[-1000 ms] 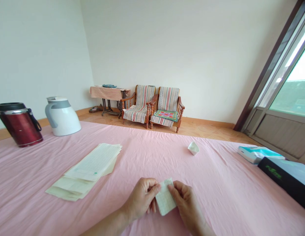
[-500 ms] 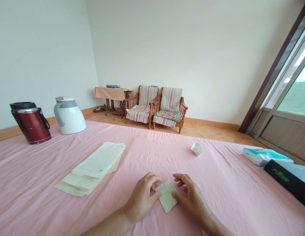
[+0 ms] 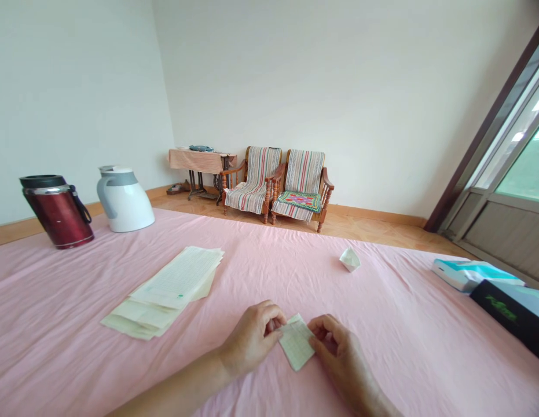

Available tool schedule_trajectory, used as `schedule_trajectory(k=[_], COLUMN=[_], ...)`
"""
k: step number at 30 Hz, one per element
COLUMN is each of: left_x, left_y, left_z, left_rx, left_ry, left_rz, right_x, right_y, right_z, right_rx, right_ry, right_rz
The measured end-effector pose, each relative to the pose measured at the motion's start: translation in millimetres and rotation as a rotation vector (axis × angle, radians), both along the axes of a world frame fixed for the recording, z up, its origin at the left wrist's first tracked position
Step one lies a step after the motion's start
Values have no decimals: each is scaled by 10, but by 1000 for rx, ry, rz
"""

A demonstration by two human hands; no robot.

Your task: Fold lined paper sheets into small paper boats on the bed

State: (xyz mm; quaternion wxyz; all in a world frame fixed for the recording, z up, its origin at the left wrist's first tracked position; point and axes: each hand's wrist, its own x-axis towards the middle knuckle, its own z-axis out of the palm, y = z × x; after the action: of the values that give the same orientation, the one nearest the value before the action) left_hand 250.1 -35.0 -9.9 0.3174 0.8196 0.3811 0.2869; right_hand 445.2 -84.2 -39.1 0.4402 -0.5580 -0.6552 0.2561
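Note:
A small folded square of paper (image 3: 297, 345), pale green with faint ruled lines, is held over the pink cloth at the front middle. My left hand (image 3: 254, 335) pinches its left corner between thumb and fingers. On the opposite side, my right hand (image 3: 341, 348) grips the right edge, thumb in front and fingers curled behind. Farther off to the right, a small folded paper shape (image 3: 349, 259) with a pointed peak sits on the cloth. To the left lies a fanned stack of lined paper sheets (image 3: 165, 289).
A red vacuum flask (image 3: 58, 214) and a white jug (image 3: 125, 202) with a grey handle stand at the back left. A blue-and-white packet (image 3: 464, 272) and a black box (image 3: 503, 310) lie on the right. Pink cloth (image 3: 260, 266) covers the surface. Two wooden armchairs (image 3: 297, 191) stand beyond.
The fingers of my right hand have closed in on the paper's right edge; before, they were more spread. The paper's upper flap now looks flatter. The view has shifted slightly.

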Motion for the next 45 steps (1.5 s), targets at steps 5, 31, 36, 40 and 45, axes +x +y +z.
schedule_trajectory(k=[5, 31, 36, 40, 45], left_x=[-16, -304, -312, -317, -326], left_y=[23, -246, -389, -494, -554], left_z=[-19, 39, 145, 209, 123], left_rx=[29, 318, 389, 382, 398], left_ry=[8, 290, 467, 513, 480], left_rz=[-37, 13, -86, -68, -32], right_x=[21, -95, -93, -86, -89], right_y=[-32, -20, -22, -30, -63], right_z=[-31, -19, -37, -43, -23], right_rx=[34, 282, 289, 294, 271], right_ry=[-79, -362, -364, -359, -387], right_rz=[11, 200, 209, 219, 219])
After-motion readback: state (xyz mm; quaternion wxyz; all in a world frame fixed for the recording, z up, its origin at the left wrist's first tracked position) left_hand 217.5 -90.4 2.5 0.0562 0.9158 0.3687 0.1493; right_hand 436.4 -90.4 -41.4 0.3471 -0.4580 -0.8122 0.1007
